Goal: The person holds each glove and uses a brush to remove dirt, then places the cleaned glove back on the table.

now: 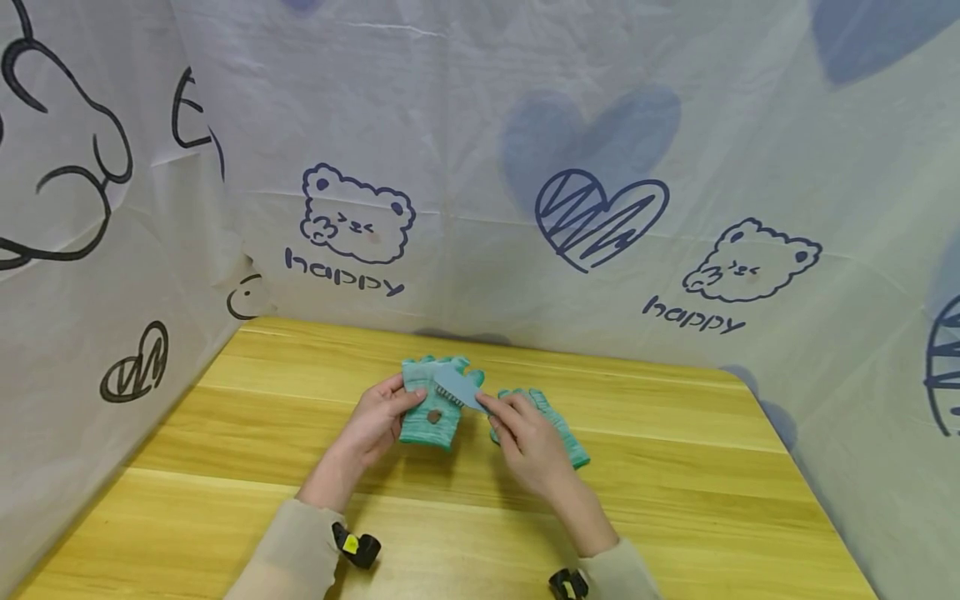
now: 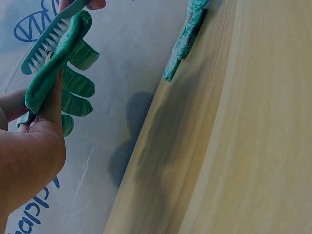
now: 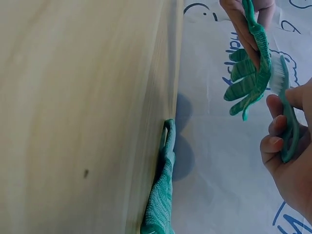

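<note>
My left hand [image 1: 381,419] holds a green knitted glove [image 1: 422,429] above the table, thumb on its near face and the other fingers behind it. A dark brown spot [image 1: 434,416] marks that face near the cuff. In my right hand [image 1: 536,446] is a blue-green brush [image 1: 459,387], gripped by its handle. Its pale bristles [image 3: 277,75] face the glove and lie against or very close to it in the right wrist view. A second green glove [image 1: 561,427] lies on the table, partly hidden by the right hand.
The yellow wood-grain table [image 1: 660,483] reaches back to a white printed cloth [image 1: 465,250] hung behind it and along the sides. A wrist camera [image 1: 356,546] sits at the left sleeve, another [image 1: 567,585] at the right. In the right wrist view the tabletop bears a small dark mark [image 3: 86,173].
</note>
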A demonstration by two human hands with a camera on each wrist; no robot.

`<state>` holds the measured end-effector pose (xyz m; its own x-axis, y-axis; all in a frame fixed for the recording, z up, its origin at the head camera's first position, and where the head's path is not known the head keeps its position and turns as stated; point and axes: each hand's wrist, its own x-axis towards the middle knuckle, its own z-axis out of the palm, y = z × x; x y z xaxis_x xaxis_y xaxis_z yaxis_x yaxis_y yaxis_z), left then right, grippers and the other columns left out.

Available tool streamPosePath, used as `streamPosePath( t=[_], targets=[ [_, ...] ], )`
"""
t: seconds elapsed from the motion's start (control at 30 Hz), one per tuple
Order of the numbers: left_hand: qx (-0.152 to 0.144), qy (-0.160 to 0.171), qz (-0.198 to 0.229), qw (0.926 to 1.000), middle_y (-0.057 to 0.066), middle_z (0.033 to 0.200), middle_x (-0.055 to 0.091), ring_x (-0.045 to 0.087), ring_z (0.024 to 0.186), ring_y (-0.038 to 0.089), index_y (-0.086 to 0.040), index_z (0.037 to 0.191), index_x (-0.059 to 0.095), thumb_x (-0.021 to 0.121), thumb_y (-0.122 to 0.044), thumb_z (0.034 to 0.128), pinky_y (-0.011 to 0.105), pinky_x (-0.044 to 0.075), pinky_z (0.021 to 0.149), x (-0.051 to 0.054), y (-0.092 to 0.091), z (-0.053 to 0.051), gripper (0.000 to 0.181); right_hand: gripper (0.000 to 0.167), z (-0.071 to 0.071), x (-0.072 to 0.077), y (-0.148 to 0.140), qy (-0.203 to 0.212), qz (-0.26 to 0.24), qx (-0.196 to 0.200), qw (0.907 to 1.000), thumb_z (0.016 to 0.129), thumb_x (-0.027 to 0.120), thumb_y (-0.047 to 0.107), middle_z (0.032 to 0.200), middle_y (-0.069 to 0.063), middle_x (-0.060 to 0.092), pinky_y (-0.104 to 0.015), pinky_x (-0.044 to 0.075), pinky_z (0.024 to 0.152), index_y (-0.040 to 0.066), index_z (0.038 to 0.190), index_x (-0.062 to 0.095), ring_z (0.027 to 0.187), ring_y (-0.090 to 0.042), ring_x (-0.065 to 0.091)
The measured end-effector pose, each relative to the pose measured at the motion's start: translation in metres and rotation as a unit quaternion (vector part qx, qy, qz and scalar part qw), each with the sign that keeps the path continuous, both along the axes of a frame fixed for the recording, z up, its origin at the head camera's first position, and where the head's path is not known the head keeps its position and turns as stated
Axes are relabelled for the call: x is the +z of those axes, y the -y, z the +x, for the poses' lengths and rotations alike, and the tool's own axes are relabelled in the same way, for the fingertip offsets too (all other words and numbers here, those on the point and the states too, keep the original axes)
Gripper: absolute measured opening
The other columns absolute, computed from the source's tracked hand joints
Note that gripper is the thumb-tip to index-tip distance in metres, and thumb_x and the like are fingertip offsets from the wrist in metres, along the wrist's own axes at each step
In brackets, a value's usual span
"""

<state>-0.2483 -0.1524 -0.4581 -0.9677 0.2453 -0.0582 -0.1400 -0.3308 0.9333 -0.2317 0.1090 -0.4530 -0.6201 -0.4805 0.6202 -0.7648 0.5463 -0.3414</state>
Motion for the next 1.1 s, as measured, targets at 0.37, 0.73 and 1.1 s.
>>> streamPosePath(
  t=[0.37, 0.73, 1.1],
  targets=[
    [-0.001, -0.005, 0.002, 1.0, -0.001, 0.118, 0.073, 0.073, 0.1, 0.013, 0.005, 0.158, 0.035, 0.055, -0.005, 0.1072, 0.029, 0.061, 0.085, -0.0022, -0.0001, 0.0006, 0.055, 0.04, 0.0027, -0.0018, 0.001, 0.03, -0.008, -0.017, 0.9994, 0.102, 0.062, -0.001, 0.108, -0.007, 0.064, -0.023, 0.043, 0.062, 0.008, 0.141, 0.065, 0.074, -0.008, 0.046],
    [-0.001, -0.008, 0.002, 1.0, 0.002, 0.122, 0.072, 0.072, 0.101, 0.013, 0.004, 0.158, 0.034, 0.055, -0.005, 0.1074, 0.029, 0.061, 0.086, -0.0037, 0.0012, 0.0001, 0.056, 0.038, 0.0022, -0.0032, 0.0015, 0.037, -0.023, -0.062, 0.9971, 0.104, 0.06, 0.001, 0.111, -0.009, 0.065, -0.024, 0.048, 0.062, 0.008, 0.141, 0.065, 0.077, -0.012, 0.053],
    [-0.002, -0.009, 0.007, 0.9999, -0.004, 0.114, 0.072, 0.072, 0.098, 0.01, 0.005, 0.159, 0.031, 0.053, -0.004, 0.1078, 0.025, 0.061, 0.082, -0.0032, 0.002, 0.0002, 0.056, 0.038, -0.0004, -0.0015, -0.0009, 0.008, -0.081, -0.063, 0.9947, 0.103, 0.061, 0.0, 0.109, -0.011, 0.064, -0.024, 0.048, 0.059, 0.005, 0.141, 0.065, 0.074, -0.012, 0.052]
  ],
)
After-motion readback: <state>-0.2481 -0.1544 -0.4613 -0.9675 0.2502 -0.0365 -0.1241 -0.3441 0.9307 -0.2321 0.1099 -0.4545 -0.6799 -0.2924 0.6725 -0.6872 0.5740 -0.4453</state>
